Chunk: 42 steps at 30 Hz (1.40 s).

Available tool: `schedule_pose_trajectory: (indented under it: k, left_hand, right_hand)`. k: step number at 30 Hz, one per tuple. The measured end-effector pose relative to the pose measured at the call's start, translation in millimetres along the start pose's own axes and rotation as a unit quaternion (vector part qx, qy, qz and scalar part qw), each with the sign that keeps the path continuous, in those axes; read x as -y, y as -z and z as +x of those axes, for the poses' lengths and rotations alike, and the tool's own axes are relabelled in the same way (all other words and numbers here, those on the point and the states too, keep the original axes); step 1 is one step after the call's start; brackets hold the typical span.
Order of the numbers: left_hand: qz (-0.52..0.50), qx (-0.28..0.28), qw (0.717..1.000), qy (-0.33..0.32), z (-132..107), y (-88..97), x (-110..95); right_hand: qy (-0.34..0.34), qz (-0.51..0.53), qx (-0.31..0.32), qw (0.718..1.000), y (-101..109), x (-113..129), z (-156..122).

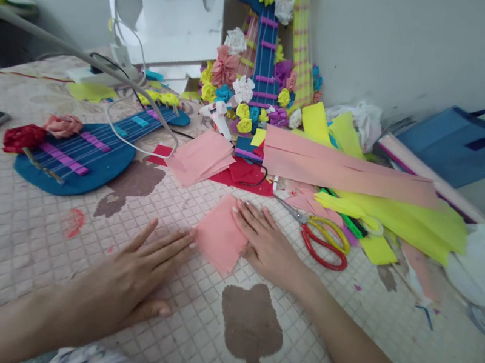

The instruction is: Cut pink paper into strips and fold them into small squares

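Note:
A small pink paper square (pixel 219 234) lies on the quilted surface (pixel 7 242) in front of me. My left hand (pixel 134 281) rests flat with fingers stretched out, its fingertips touching the square's left edge. My right hand (pixel 266 240) lies flat on the right side of the square, fingers extended and pressing it down. Neither hand grips anything.
Red and yellow scissors (pixel 323 238) lie just right of my right hand. A stack of pink squares (pixel 200 156), pink strips (pixel 341 169) and yellow paper (pixel 411 217) lie behind. A blue paper guitar (pixel 84 159) sits left, a glue gun (pixel 218 115) and flower-decorated guitars (pixel 262 56) at the back.

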<state>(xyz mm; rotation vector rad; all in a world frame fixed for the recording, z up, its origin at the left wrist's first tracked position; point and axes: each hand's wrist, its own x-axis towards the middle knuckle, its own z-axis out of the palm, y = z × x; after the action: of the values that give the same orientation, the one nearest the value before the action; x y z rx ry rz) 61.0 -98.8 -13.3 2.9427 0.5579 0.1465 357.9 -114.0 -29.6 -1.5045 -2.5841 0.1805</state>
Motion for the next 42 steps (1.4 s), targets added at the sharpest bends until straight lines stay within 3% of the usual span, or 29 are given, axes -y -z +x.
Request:
schedule_pose_trajectory:
  k: [4,10,13,21,26,29,32,36,39,42]
  left_hand:
    - [-0.003,-0.051,0.998,-0.026,23,9.3,13]
    - [-0.023,-0.029,0.996,-0.078,82,4.3,35]
    - [-0.036,-0.025,0.996,-0.073,95,-4.5,46]
    - [-0.038,0.001,0.998,-0.044,82,-8.6,58]
    - [-0.057,0.014,0.998,-0.033,77,2.3,62]
    - [-0.072,-0.007,0.997,-0.036,79,11.8,48]
    - [-0.084,-0.011,0.992,-0.097,75,14.2,20]
    - [-0.111,0.050,0.981,-0.151,58,6.7,-10]
    - [-0.145,0.073,0.974,-0.159,51,6.2,-12]
    - [-0.178,0.044,0.973,-0.143,53,11.1,-1]
  right_hand:
    - [0.003,-0.011,-0.002,1.000,-2,0,0]
    - [0.014,-0.035,-0.005,0.999,-7,-2,0]
    - [0.014,-0.040,-0.006,0.999,-8,-3,1]
    - [-0.024,-0.038,-0.010,0.999,-6,-3,-5]
    - [-0.065,0.086,-0.014,0.994,6,-10,-12]
    - [-0.095,0.179,-0.045,0.978,11,-11,-13]
    - [-0.094,0.226,-0.058,0.968,12,-11,-12]
    - [-0.132,0.284,-0.148,0.938,13,-14,-11]
    - [-0.179,0.312,-0.210,0.909,15,-19,-10]
    - [-0.199,0.302,-0.211,0.908,15,-21,-6]
